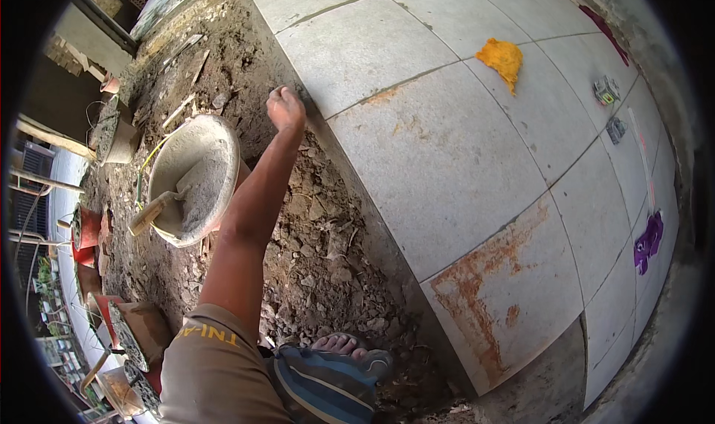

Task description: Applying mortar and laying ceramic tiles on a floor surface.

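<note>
My left hand (287, 109) is closed, its fingers curled together above the edge where bare soil meets the tiled floor (439, 145). Whatever is inside it, if anything, is hidden. Left of my forearm, a pale bucket (232, 145) holds grey powder or mortar. A trowel with a wooden handle (151, 212) lies in the bucket, its blade in the grey material and its handle over the rim. My right hand is out of view.
An orange cloth (500, 61), a purple cloth (648, 243) and small packets (606, 90) lie on the tiles. Rubble-strewn soil (320, 230) runs alongside them. Buckets and pots, including a red one (88, 227), line the left. My bare foot (339, 343) rests near the tile edge.
</note>
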`<action>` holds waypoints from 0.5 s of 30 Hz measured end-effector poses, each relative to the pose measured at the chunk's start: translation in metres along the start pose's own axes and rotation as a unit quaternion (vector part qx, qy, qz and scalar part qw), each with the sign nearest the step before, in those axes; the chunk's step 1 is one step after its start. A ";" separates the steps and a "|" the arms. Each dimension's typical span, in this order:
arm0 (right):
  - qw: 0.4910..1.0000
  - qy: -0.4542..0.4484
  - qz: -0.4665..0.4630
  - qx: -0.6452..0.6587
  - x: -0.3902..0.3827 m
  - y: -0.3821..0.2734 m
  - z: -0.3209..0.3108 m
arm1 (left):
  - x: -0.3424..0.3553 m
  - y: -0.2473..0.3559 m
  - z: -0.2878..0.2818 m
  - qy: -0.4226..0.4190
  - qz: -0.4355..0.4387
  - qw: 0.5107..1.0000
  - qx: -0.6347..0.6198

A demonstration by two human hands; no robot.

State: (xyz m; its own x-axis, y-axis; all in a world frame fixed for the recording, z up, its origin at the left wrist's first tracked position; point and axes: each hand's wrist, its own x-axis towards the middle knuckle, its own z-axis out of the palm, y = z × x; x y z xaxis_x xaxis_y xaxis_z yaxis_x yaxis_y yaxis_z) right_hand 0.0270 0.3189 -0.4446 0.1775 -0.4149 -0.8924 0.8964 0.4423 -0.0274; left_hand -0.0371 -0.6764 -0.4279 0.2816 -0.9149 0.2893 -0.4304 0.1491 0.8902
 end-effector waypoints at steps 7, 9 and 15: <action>0.869 0.259 -0.012 0.421 0.032 0.080 -0.003 | -0.021 0.010 -0.013 -0.139 0.061 0.969 0.196; 0.855 0.300 -0.014 0.423 0.020 0.092 -0.003 | -0.018 0.015 -0.015 -0.162 0.033 0.964 0.208; 0.811 0.424 -0.028 0.403 -0.060 0.085 -0.012 | -0.014 0.012 -0.011 -0.180 -0.048 0.965 0.185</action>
State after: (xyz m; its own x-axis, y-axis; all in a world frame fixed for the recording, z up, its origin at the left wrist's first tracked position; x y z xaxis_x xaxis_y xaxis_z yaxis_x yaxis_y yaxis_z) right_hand 0.0877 0.3912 -0.3984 0.0911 0.4304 -0.8980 0.9281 -0.3635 -0.0801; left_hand -0.0366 -0.6572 -0.4173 0.0480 -0.9988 0.0108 -0.7121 -0.0267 0.7016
